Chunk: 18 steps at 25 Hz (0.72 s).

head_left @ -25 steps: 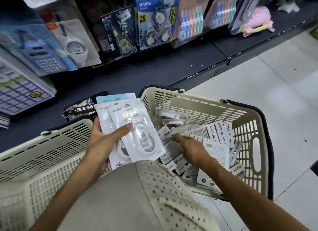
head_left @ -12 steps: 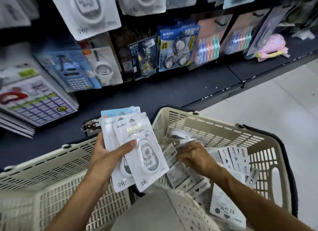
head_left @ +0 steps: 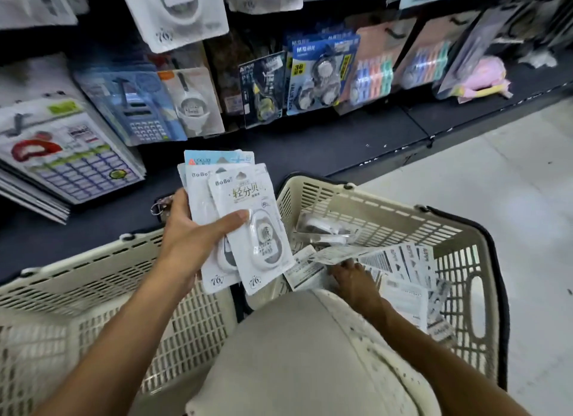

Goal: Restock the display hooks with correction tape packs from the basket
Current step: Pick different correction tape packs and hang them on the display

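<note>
Cream plastic shopping basket with slotted walls and a dark rim [head_left: 403,217], standing at the right; inside, many loose white correction tape packs lying flat with printed backs up [head_left: 400,262], plus a clear blister pack near the far wall [head_left: 322,228]. Second cream slotted basket [head_left: 93,279] just beside it at the left; contents not visible.

Left hand [head_left: 189,242] raised over the gap between the two baskets, gripping a fanned bunch of white carded correction tape packs [head_left: 248,229], thumb pressed across the front card. Behind these, in the same grip, a light blue card [head_left: 217,158].

Right hand [head_left: 353,279] down inside the right basket, among the loose packs, fingers hidden under a tilted white pack [head_left: 328,256]; cannot tell if holding it or only touching.

Dark low shelf board [head_left: 310,148] beyond the baskets. Above it, hanging goods: large white blister packs at the top [head_left: 176,12], blue calculator packs at the left [head_left: 136,105], a blue value pack with three round tapes [head_left: 319,74], pastel multi-colour tape sets [head_left: 375,77]. Pink soft item [head_left: 486,77] lying on the shelf at the far right. Pale tiled floor [head_left: 496,173] at the right. Beige cloth with small dots [head_left: 310,353] at the bottom centre.
</note>
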Tool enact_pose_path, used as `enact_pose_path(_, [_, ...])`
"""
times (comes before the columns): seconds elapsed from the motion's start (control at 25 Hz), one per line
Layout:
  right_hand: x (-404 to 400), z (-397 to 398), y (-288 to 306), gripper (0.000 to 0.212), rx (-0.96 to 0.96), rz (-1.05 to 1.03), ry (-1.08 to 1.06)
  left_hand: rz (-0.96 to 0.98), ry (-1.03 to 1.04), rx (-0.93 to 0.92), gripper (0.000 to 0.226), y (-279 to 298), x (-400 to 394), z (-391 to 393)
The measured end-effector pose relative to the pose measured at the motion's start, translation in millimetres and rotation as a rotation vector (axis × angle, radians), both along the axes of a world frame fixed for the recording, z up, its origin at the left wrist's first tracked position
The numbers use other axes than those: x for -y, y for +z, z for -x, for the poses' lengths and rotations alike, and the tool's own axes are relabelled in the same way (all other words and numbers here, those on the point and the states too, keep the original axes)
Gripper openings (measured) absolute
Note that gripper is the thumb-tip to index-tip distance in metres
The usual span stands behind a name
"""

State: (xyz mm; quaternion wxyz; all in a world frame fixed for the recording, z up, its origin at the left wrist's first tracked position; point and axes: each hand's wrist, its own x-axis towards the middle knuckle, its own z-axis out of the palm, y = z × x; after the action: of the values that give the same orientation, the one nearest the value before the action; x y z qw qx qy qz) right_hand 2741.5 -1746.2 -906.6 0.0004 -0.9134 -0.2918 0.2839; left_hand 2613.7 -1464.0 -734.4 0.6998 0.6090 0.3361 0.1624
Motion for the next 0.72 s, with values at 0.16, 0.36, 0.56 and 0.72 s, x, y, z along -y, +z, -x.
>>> enact_pose_path(0.16, [-16.0, 9.8, -9.8, 0.059, 0.079, 0.108, 0.081, 0.018, 0.013, -0.013, 0.071, -13.6, 5.0, -5.5])
enact_pose_path(0.36, [-29.8, -5.0, -5.6, 0.047, 0.054, -0.065, -0.015, 0.042, 0.006, -0.052, 0.079, -22.2, 5.3, -6.1])
enact_pose_path(0.56, [-29.7, -26.1, 18.1, 0.055, -0.02, -0.146, 0.39, 0.061, 0.006, -0.038, 0.083, -22.0, 9.4, -8.9])
enact_pose_path(0.72, [-44.7, -20.0, 33.7, 0.054, -0.018, -0.032, 0.505, 0.04, -0.029, -0.045, 0.083, -14.9, 12.2, -5.0])
